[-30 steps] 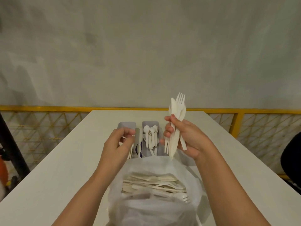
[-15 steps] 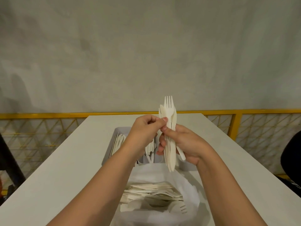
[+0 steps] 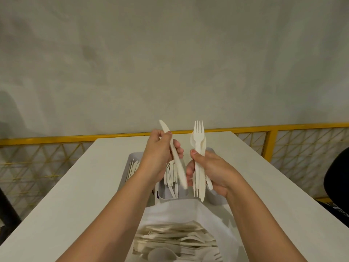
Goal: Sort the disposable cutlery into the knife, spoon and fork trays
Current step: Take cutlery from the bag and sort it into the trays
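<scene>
My left hand (image 3: 160, 156) grips a single white plastic knife (image 3: 176, 161), blade tip up and tilted left. My right hand (image 3: 211, 169) clasps a small bundle of cutlery (image 3: 199, 148), a fork's tines topmost. Both hands hover above the grey trays (image 3: 213, 197). The left tray (image 3: 135, 157) holds knives, the middle one holds white pieces I cannot make out behind the hands, and the right one is mostly hidden by my right hand. Below, an open white plastic bag (image 3: 213, 224) holds several mixed forks, knives and spoons.
The white table (image 3: 75, 195) runs away from me to a yellow mesh railing (image 3: 47, 157) and a grey wall. A dark object (image 3: 338, 178) sits at the right edge, another dark shape (image 3: 7, 210) at the left.
My left hand rose from the left tray to the bundle, then pulled one knife out to the left. My right hand kept hold of the rest. The camera moved closer.
</scene>
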Motion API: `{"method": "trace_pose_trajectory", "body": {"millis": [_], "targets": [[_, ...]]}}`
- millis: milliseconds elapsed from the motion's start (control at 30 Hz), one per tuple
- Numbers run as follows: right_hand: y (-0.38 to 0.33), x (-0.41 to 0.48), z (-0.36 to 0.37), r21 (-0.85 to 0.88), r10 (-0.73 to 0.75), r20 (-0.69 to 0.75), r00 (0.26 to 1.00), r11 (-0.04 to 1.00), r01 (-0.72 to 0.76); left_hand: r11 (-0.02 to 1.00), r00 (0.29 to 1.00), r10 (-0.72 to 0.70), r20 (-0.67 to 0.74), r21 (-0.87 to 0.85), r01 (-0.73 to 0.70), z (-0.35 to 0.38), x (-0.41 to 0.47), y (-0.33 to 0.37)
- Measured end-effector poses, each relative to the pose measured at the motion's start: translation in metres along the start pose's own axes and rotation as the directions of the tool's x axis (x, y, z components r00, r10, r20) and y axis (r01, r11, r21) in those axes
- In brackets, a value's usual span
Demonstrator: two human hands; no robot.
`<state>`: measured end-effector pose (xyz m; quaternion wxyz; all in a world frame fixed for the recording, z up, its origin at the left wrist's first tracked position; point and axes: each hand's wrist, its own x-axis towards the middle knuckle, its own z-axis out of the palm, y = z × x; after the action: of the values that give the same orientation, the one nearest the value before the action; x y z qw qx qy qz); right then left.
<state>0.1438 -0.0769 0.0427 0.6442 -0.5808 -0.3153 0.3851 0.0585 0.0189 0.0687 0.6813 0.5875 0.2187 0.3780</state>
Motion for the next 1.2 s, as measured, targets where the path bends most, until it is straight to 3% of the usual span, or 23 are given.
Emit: {"method": "trace_pose_trajectory", "body": {"millis": [133, 300, 500, 600, 733, 833, 933, 1067, 1200], "targets": [[0.007, 0.011, -0.001, -0.231, -0.066, -0.13, 0.989, 0.972, 0.034, 0.977, 0.995, 0.018, 0.098, 0.211, -0.039, 0.011, 0.008, -0.009], [0.012, 0.017, -0.004, -0.534, -0.274, -0.173, 0.946, 0.833, 0.143, 0.776, 0.975, 0.159, 0.156, 0.59, -0.221, 0.027, 0.011, -0.017], [0.01, 0.014, -0.007, -0.682, -0.333, -0.195, 0.923, 0.722, 0.116, 0.688, 0.972, 0.223, 0.074, 0.694, -0.211, 0.04, 0.012, -0.018], [0.005, 0.013, -0.009, -0.626, -0.307, -0.167, 0.937, 0.767, 0.14, 0.766, 0.97, 0.233, 0.062, 0.603, -0.223, 0.038, 0.012, -0.017], [-0.001, 0.008, -0.013, -0.495, -0.248, -0.123, 0.961, 0.854, 0.157, 0.989, 0.999, 0.041, -0.004, 0.144, -0.04, 0.029, 0.022, -0.011], [-0.005, 0.004, -0.014, -0.297, -0.192, -0.076, 0.979, 0.941, 0.162, 0.994, 0.995, -0.082, -0.063, -0.078, 0.077, 0.017, 0.032, -0.005], [-0.007, 0.003, -0.015, -0.252, -0.174, -0.116, 0.978, 0.957, 0.141, 0.977, 0.976, -0.192, -0.1, -0.115, 0.18, -0.004, 0.047, -0.006], [-0.012, 0.0, -0.019, -0.238, -0.14, -0.086, 0.986, 0.964, 0.116, 0.918, 0.932, -0.363, 0.019, -0.168, 0.36, -0.034, 0.061, -0.002], [-0.016, -0.003, -0.022, -0.212, -0.141, -0.067, 0.988, 0.969, 0.124, 0.887, 0.887, -0.46, 0.036, -0.017, 0.461, -0.064, 0.075, 0.002]]}}
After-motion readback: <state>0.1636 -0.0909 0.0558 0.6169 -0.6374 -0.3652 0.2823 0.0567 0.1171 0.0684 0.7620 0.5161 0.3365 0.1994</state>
